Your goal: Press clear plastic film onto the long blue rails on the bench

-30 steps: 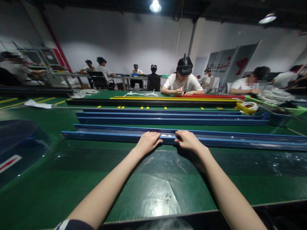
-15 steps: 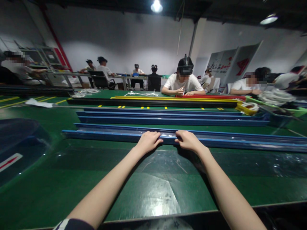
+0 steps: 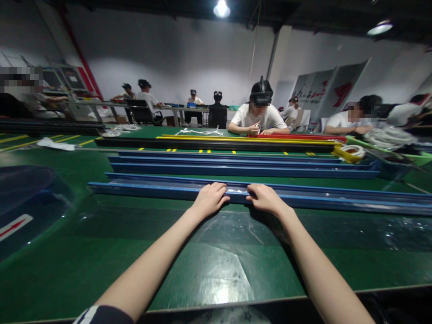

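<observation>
A long blue channel-shaped rail (image 3: 151,190) lies crosswise on the green table, its trough facing up. My left hand (image 3: 210,197) is closed over its near wall, fingers reaching into the trough and thumb on the outer face. A short way to the right, my right hand (image 3: 264,196) grips the same wall, its fingers curled. Between the two hands a stretch of the rail shows, with shiny clear film in the trough. Nearer to me, a flat clear plastic sheet (image 3: 141,227) lies along the table.
Behind lie more blue rails (image 3: 243,171), a black rail (image 3: 216,144) and a yellow rail (image 3: 249,139). A yellow tray (image 3: 349,154) holds a white coil. Rolled clear plastic (image 3: 27,198) sits at left. Across the table a person (image 3: 259,112) works with bent head.
Both hands stay in place on the blue rail, and the rail has not visibly moved. At far left, a seated person's head has shifted slightly.
</observation>
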The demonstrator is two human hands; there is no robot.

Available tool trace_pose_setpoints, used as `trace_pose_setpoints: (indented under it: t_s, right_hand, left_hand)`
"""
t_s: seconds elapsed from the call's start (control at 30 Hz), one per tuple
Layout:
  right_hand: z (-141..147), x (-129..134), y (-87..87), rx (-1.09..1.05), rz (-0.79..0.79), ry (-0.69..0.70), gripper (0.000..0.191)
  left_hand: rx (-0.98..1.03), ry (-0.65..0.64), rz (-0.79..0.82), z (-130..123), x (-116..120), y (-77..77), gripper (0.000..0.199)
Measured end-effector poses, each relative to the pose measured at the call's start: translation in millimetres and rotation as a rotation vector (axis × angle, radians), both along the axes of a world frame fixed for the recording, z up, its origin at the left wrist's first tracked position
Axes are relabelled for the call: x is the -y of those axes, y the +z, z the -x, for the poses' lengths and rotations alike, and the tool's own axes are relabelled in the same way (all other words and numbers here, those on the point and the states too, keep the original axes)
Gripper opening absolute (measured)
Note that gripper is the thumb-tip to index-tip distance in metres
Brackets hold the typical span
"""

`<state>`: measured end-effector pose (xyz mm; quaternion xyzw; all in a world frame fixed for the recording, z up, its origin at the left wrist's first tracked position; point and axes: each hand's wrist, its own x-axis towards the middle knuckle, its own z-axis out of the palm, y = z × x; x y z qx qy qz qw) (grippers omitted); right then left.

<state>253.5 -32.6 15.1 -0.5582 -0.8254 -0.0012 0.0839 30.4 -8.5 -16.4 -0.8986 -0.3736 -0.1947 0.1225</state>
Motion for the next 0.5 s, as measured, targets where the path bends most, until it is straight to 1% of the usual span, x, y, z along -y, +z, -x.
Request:
trace_pose_setpoints:
  t_s: [0.5]
  right_hand:
    - [-1.2,-2.0,-2.8,0.014,-0.017,0.009,0.012]
  left_hand:
    - [-0.055,0.046,-0.007,-0.9,0.6,1.2,0.028]
